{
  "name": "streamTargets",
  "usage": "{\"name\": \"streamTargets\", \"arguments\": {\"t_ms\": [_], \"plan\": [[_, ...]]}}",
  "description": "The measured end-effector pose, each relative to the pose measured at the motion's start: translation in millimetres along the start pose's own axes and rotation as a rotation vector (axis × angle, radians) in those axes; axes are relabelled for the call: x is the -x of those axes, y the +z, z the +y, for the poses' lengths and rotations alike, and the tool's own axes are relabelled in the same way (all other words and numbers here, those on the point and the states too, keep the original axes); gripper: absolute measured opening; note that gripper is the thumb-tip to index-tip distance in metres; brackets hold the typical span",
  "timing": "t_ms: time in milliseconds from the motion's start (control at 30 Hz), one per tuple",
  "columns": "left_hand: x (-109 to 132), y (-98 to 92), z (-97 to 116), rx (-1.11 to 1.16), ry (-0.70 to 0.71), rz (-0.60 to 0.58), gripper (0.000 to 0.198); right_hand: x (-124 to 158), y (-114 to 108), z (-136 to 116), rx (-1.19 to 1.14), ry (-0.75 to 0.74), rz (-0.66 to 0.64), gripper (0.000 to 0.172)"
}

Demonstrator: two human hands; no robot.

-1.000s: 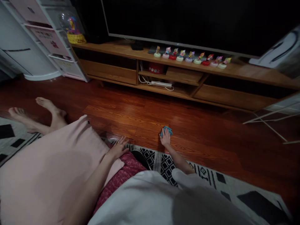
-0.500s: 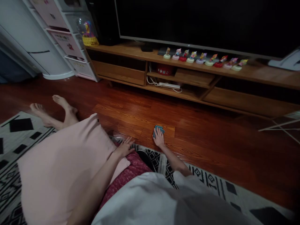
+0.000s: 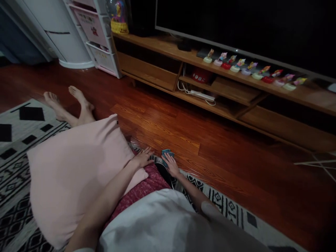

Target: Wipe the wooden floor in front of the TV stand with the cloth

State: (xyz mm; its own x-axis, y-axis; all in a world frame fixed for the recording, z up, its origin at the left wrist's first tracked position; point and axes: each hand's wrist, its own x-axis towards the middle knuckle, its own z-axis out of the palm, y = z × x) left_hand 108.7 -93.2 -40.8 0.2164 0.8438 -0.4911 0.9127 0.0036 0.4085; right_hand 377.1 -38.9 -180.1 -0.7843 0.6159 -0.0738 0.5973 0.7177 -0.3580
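Under my right hand (image 3: 172, 165) is a small blue-green piece that looks like a folded cloth (image 3: 168, 153), at the border between the wood floor and the rug. The fingers lie over it, and only its far edges show. My left hand (image 3: 144, 157) rests with fingers spread on my lap, just beyond the corner of a pink pillow (image 3: 78, 171), holding nothing. The pillow covers much of my legs, and dark red shorts (image 3: 147, 183) show beside it.
A patterned rug (image 3: 223, 201) lies beneath me on the wood floor (image 3: 157, 119). Ahead runs a low wooden TV stand (image 3: 149, 71) with several small figurines (image 3: 246, 66) in a row under a television (image 3: 236, 24). A white cabinet (image 3: 70, 38) stands at the left.
My right hand has slid the cloth left and nearer to me, towards my left hand. My left hand stays on my lap. The view has turned slightly.
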Motion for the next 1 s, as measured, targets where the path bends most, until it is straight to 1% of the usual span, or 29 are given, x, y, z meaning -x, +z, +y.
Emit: {"name": "streamTargets", "arguments": {"t_ms": [67,133,233,300,333,367,433,500,567,633,700,733,767,833,933,1000], "plan": [[0.0,-1.2,0.5,0.003,-0.002,-0.010,0.065,-20.4,-8.9,3.9,-0.011,0.033,0.001,0.077],[0.2,-3.1,1.5,0.007,-0.012,-0.016,0.065,-55.1,-18.9,7.4,-0.019,0.092,0.025,0.070],[1.3,-6.2,3.8,0.012,-0.024,-0.004,0.065,-108.9,-30.1,7.8,-0.027,0.156,0.064,0.067],[2.6,-7.7,5.3,0.016,-0.027,0.006,0.065,-130.3,-32.3,4.2,-0.031,0.163,0.068,0.067],[3.2,-8.1,5.7,0.018,-0.029,0.010,0.065,-133.7,-31.8,1.8,-0.034,0.158,0.062,0.067],[3.7,-8.3,5.8,0.020,-0.032,0.015,0.065,-131.8,-30.4,-0.5,-0.037,0.144,0.052,0.068],[4.0,-7.6,4.9,0.025,-0.035,0.026,0.065,-112.1,-25.6,-3.4,-0.041,0.102,0.019,0.073],[3.2,-5.9,2.9,0.029,-0.029,0.034,0.065,-75.2,-19.2,-2.7,-0.049,0.042,-0.028,0.078],[1.6,-3.5,0.7,0.029,-0.011,0.036,0.065,-30.1,-12.7,0.8,-0.072,-0.022,-0.064,0.083],[0.2,-1.8,-0.5,0.024,-0.005,0.030,0.065,11.2,-7.6,4.4,-0.096,-0.050,-0.069,0.088],[-0.3,-1.4,-0.6,0.021,-0.011,0.016,0.066,36.9,-5.6,5.6,-0.094,-0.036,-0.053,0.090],[-0.1,-1.8,-0.2,0.019,-0.017,0.008,0.066,41.3,-6.0,5.2,-0.081,-0.022,-0.046,0.090],[0.2,-2.3,0.2,0.017,-0.021,0.003,0.067,39.7,-7.2,4.3,-0.063,-0.010,-0.041,0.089],[1.1,-3.7,0.9,0.011,-0.022,-0.004,0.068,19.7,-12.2,2.2,-0.026,0.015,-0.032,0.084],[1.8,-5.1,1.1,0.007,-0.023,0.006,0.067,-37.7,-23.0,0.5,0.002,0.097,0.004,0.071],[1.7,-5.5,0.9,0.014,-0.029,0.014,0.067,-78.7,-29.7,-0.1,0.004,0.150,0.037,0.067]]}}
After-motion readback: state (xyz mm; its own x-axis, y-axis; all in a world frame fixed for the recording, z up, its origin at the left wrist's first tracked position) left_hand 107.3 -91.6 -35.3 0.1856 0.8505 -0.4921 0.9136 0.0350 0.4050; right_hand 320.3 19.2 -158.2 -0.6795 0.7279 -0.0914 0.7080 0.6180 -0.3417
